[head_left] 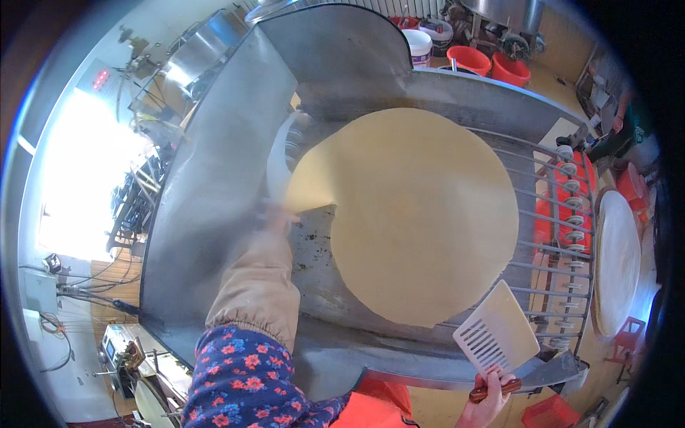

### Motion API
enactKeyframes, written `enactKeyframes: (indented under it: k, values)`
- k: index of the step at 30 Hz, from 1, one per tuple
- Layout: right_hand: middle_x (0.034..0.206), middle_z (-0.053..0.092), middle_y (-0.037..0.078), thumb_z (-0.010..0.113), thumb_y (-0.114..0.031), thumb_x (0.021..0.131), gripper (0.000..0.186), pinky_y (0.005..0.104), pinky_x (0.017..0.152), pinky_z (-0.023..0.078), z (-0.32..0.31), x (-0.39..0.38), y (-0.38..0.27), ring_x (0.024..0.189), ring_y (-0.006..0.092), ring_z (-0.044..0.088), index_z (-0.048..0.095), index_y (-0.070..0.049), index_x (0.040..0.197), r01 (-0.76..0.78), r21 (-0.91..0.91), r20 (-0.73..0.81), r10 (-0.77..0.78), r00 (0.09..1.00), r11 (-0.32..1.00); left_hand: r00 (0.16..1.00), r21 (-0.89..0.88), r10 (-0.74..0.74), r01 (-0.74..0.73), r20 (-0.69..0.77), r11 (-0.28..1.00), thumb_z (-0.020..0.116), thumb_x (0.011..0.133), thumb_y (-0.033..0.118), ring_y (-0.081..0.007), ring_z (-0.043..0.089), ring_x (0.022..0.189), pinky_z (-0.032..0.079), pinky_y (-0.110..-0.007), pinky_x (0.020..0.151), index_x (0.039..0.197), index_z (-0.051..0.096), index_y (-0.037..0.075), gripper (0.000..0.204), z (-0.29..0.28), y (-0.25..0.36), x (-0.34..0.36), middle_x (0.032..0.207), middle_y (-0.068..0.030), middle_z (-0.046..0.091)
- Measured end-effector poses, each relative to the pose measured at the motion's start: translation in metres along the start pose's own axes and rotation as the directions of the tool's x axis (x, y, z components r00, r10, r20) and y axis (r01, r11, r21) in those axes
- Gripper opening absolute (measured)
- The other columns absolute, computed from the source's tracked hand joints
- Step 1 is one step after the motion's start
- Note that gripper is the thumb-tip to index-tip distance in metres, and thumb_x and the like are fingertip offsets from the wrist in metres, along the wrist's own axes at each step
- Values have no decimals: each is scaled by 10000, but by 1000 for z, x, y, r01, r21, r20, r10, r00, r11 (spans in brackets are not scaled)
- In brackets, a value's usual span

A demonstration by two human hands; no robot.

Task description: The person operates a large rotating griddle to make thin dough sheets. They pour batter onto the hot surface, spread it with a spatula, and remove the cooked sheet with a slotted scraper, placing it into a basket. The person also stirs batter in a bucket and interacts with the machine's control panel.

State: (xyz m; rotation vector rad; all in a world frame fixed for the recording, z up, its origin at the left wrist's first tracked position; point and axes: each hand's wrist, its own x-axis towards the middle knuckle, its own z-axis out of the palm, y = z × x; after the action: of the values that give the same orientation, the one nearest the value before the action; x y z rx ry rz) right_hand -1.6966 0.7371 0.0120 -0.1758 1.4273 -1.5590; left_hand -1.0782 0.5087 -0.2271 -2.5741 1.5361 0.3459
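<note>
flatbread (428, 214), round and thin, lies on the metal machine (312, 260). the left hand (282, 216), blurred, is at its left side, by a notch in the rim; i cannot tell whether that grip is pinching or loose. the right hand (491, 389) is wrapped round the handle of a slotted spatula (510, 324), near the lower right rim. the step seems to be freeing the flatbread; the next move likely calls for steady lifting without tearing.

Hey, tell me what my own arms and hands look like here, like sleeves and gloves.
Your left arm has a tan oversleeve, gathered at its upper edge, above it a dark blue sleeve with reddish-pink flowers. Your left hand is blurred. Your right hand is ungloved; no sleeve shows there.
</note>
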Motion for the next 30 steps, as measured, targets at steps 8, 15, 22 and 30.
enactKeyframes:
  k: [8,15,22,30]
  values:
    - [892,531,60,584,69,811,270,256,627,554,5,5,4,841,154,563,401,-126,846,-61,87,46,57,997,994,980,-217,73,-32,184,976,707,681,356,-336,616,969,480,-373,843,1116,636,83,518,-57,106,-108,1109,-158,627]
    - [904,537,75,571,86,813,258,275,649,567,-14,5,-8,898,191,585,413,-116,844,-70,162,98,54,994,984,875,-813,169,329,454,479,646,799,170,-231,658,802,529,-376,714,932,652,12,207,-146,200,-152,857,-127,676]
    - [932,560,74,581,59,821,240,294,670,569,-45,3,-12,886,179,602,420,-116,851,-58,196,32,53,998,979,846,-871,205,469,491,148,572,850,96,-221,615,976,489,-345,872,1060,593,1,232,-140,193,-126,1054,-119,640]
    - [922,555,55,579,56,825,238,303,681,552,-75,-1,-15,846,171,598,421,-119,851,-12,217,-33,19,999,976,781,-598,-179,584,598,549,651,814,402,-321,459,1214,379,-455,997,1304,443,58,633,-74,164,-207,1310,-191,479]
